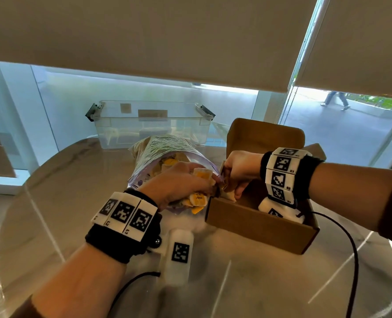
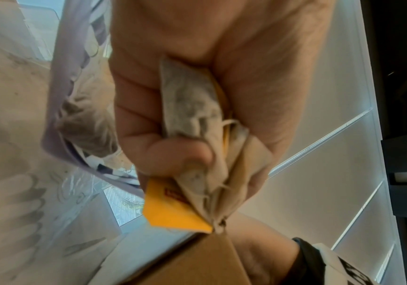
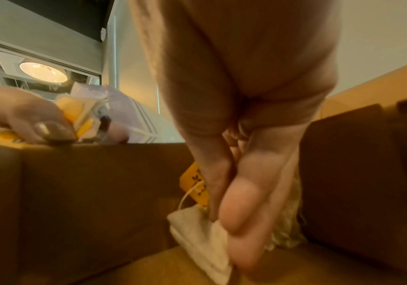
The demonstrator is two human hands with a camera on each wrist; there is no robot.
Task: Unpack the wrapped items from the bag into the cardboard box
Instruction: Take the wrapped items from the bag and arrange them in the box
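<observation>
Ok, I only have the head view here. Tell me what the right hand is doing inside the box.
Observer: The right hand is down inside the cardboard box, fingers pinching a pale tea bag just above the box floor.
Operator: Give me the tag colour on it.
Observer: Its tag is yellow, joined by a string.
Operator: Now report the left hand's grip.
Observer: The left hand grips a bunch of tea bags in its curled fingers, just outside the box wall, next to the plastic bag.
</observation>
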